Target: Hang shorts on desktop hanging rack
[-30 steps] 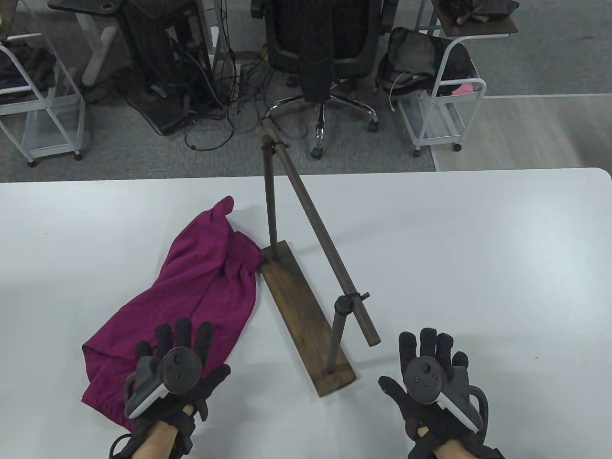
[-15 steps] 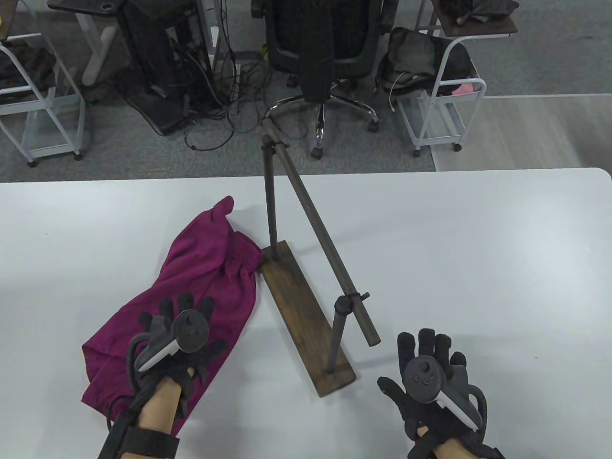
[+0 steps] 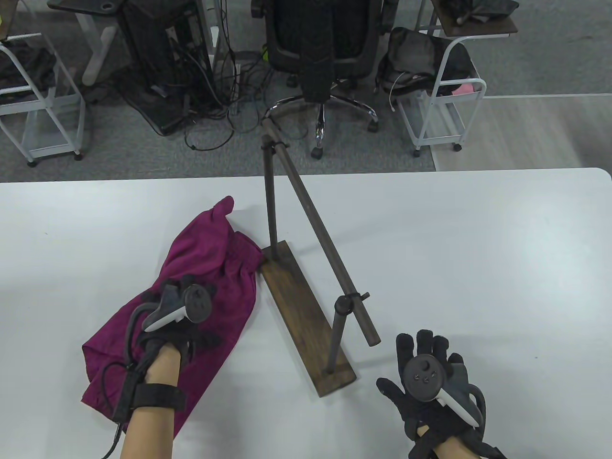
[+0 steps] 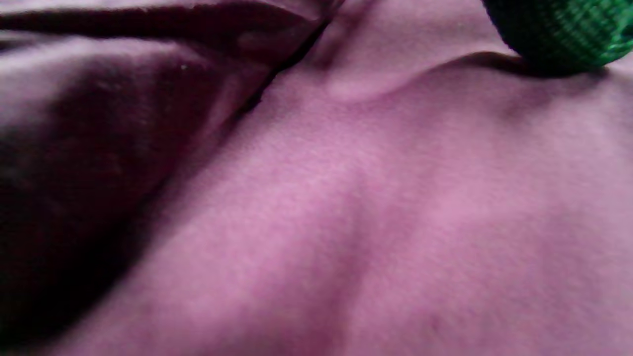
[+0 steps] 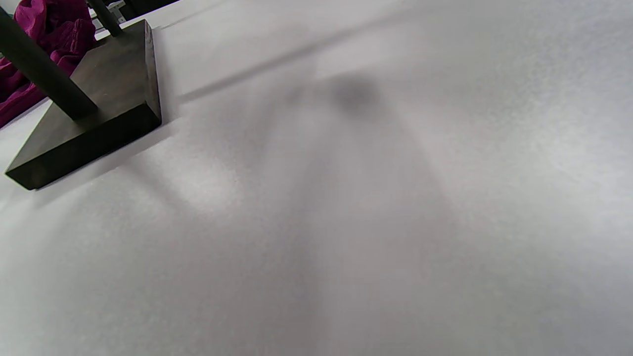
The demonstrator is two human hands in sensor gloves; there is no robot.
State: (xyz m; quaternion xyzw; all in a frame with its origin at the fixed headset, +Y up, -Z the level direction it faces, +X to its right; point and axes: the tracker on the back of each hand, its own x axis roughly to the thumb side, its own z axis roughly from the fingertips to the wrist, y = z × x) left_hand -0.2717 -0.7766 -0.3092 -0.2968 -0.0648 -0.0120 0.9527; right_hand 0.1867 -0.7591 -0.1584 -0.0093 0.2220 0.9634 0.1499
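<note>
The magenta shorts lie crumpled on the white table, left of the wooden hanging rack. The rack has a plank base, two uprights and a slanted rail. My left hand reaches down onto the middle of the shorts, its fingers touching the cloth and its thumb spread aside. The left wrist view shows only the cloth and one fingertip resting on it. My right hand lies flat and empty on the table, fingers spread, right of the rack's near end. The right wrist view shows the base corner.
The rail's near end overhangs the table close to my right hand. The table's far edge runs behind the rack. An office chair and wire carts stand on the floor beyond.
My left hand has moved forward over the shorts and tipped its fingers down onto the cloth. My right hand has stayed put.
</note>
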